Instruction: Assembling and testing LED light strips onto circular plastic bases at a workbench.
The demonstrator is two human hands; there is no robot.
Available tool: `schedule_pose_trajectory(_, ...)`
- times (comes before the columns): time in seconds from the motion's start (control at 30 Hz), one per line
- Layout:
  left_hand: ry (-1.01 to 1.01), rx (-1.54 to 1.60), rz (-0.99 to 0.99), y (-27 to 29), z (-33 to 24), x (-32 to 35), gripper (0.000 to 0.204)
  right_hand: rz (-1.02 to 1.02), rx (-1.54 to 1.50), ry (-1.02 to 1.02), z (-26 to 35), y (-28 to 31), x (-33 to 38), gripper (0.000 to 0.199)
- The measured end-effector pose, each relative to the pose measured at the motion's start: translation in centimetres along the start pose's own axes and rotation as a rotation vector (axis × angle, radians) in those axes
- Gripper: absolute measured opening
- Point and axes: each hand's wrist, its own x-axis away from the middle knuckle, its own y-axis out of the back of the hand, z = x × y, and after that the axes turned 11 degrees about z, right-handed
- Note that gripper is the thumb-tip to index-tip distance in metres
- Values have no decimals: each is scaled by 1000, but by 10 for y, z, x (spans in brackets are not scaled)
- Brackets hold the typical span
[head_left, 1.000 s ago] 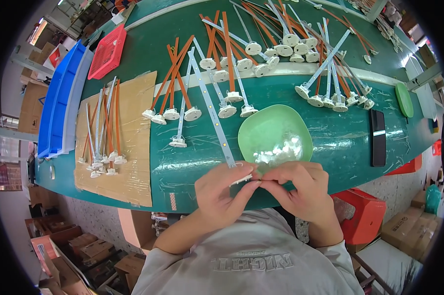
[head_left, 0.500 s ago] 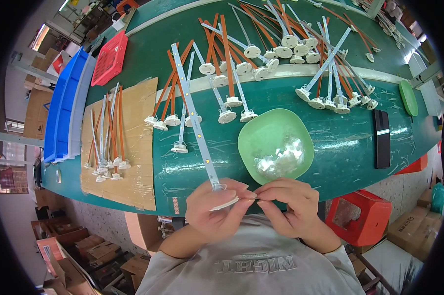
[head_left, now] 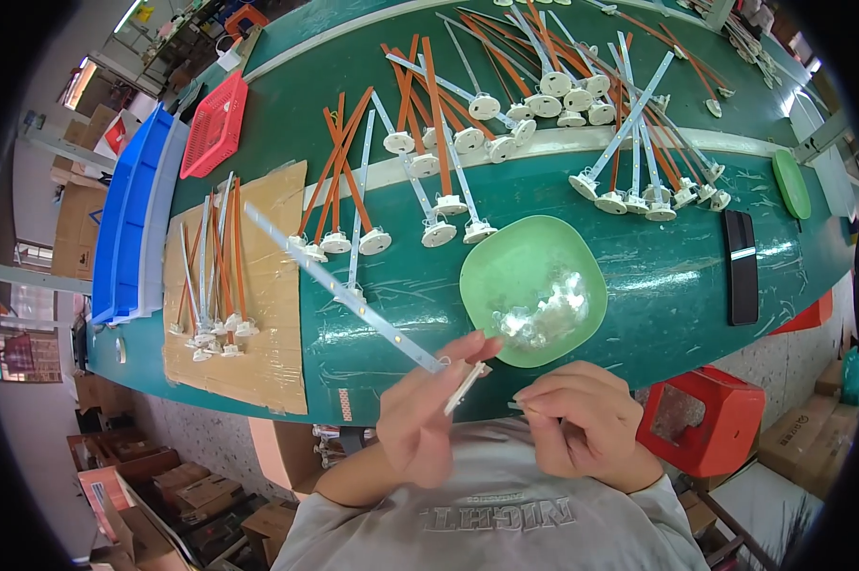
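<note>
My left hand (head_left: 418,419) is closed on an LED strip, a thin pale bar (head_left: 353,301) dotted with small yellowish chips. Its round white end cap (head_left: 465,388) sits edge-on at my fingers, and the strip slants up to the left over the bench. A short way to the right, my right hand (head_left: 586,419) pinches a small pale piece (head_left: 516,406), too small to name. The hands are apart. Just beyond them stands a green bowl (head_left: 482,276) with a heap of small, shiny clear bits inside.
Several capped strips lie on cardboard (head_left: 277,381) at left; more bundles (head_left: 439,228) lean on a white ledge (head_left: 544,143) across the green bench (head_left: 677,257). A blue bin (head_left: 125,228), red basket (head_left: 215,124), black phone (head_left: 741,266) and red stool (head_left: 705,419) surround the work.
The strip has tipped leftward and lower, and its end cap has turned on edge. My hands, together before, have parted; the right one has drawn slightly right with a small piece.
</note>
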Motion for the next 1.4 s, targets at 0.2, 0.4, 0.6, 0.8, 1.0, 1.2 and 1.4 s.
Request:
schedule_pose_trajectory(0.2,59,168,153,8,-2,3,46,-37,73,122,1,-13,-3,18)
schedule_pose_trajectory(0.4,61,340,44,3,-3,4,51,-30,50,132,1,-16,-1,19)
schedule_pose_trajectory(0.6,81,336,34,6,-1,8,52,-44,-1,170,-3,-23,4,24)
schedule_pose_trajectory(0.8,37,267,87,11,4,9,58,49,70,151,-1,-19,4,23)
schedule_pose_trajectory(1.0,107,298,75,13,1,9,47,64,174,105,0,-26,4,20)
schedule_pose_trajectory(1.2,151,213,36,29,-2,4,37,142,184,131,-5,-28,3,19)
schedule_pose_trajectory(1.4,565,-530,162,151,-38,-6,23,147,168,5,-2,-12,0,24)
